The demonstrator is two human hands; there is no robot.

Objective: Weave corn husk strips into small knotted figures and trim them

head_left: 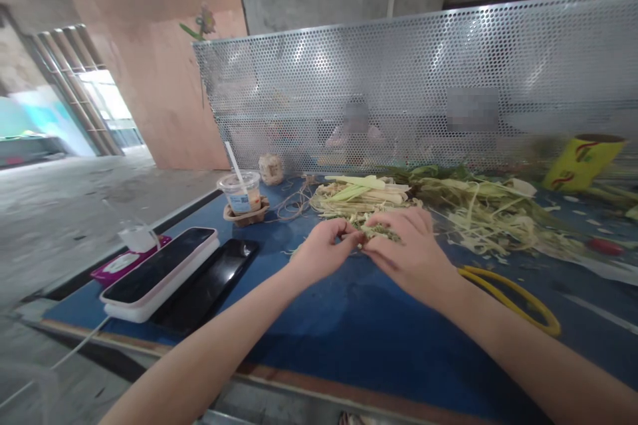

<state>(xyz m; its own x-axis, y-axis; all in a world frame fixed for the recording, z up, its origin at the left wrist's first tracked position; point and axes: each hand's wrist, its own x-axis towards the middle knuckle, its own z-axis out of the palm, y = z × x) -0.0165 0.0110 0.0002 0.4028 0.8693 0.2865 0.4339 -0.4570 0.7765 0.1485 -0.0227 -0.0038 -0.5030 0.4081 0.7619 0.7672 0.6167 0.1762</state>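
From the head view, the left hand [329, 247] and right hand [415, 249] meet at the fingertips over a small bunch of crumpled, pale-green plant strips [383, 232], which lies around and between them near the middle of the blue flat-topped table [312, 339]. The left thumb and forefinger come together at their tips; the right thumb and fingers spread over the bunch with a gap between. I cannot tell what either hand clamps, since the fingers hide it.

The handwork looks partway through: the bunch is loose, and no finished piece can be made out. A layered pile of flat, yellow-green strips [366, 191] sits just beyond the hands, seemingly already separated. To its right, a tangled heap of long, curled, green-and-straw leaves [491, 222] suggests plenty of material is left.

The table's near brown wooden edge [309, 382] passes beneath the forearms, and blue surface between them appears to leave room to draw back. Sideways, a black glossy phone [214, 282] limits the left and a yellow rubbery loop [541, 319] lies beside the right forearm. A perforated silvery metal screen [399, 80] bounds the far side.
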